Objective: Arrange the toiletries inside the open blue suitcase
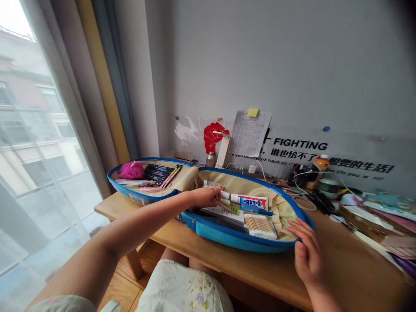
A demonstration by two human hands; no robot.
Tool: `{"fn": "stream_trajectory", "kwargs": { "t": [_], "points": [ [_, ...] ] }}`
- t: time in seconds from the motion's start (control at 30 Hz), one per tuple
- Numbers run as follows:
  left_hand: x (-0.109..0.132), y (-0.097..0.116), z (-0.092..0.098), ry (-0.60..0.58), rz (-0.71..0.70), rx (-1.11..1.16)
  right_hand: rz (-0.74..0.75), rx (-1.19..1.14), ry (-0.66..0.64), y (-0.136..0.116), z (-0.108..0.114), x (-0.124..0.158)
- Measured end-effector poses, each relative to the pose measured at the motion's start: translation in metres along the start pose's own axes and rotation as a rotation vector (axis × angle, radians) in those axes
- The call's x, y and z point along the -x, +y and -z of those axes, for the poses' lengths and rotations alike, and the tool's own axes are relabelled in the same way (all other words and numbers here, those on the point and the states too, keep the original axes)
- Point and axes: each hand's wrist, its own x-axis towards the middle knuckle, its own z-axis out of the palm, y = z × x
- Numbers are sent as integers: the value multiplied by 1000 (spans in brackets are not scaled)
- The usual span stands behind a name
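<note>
Holding toothbrush | left hand | right hand at blue travel case

2 hands: L hand, R hand. 1 blue case, 2 halves. 1 toothpaste tube, 1 pk cotton swabs, 1 pink pouch, 1 yellow sticky note, 1 orange-capped btl.

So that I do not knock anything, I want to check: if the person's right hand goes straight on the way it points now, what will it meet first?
The right hand would probably meet the beige lining of the blue case first, then the pack of cotton swabs. Depth is hard to judge here.
</note>
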Motion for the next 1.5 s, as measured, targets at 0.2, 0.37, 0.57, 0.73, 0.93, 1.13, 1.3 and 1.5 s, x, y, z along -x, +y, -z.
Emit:
{"fn": "stream_trajectory", "kwargs": {
  "t": [0.2, 0.37, 0.57, 0.73, 0.93, 1.13, 1.3, 1.5],
  "points": [
    [-2, -6, -5, -76, 102, -99, 8, -2, -1, -1, 0, -2],
    [-1, -5, -3, -45, 122, -71, -2, 3, 2, -1, 0, -2],
    [2, -2, -3, 11, 100, -90, -14, 3, 7, 1, 0, -1],
    [3, -6, 12, 234, 87, -46, -8, -4, 16, 3, -1, -1],
    [18, -75, 56, 552, 493, -21, -8, -14, 7, 2, 0, -1],
    [56, -139, 57, 362, 854, -86, -13, -13, 19, 0, -1, -2],
    [66, -154, 43, 218, 883, -124, 8, 1, 15, 0, -1, -3],
    [64, -153, 39, 113, 864, -177, 23, -3, 16, 1, -1, -2]
  ]
}}
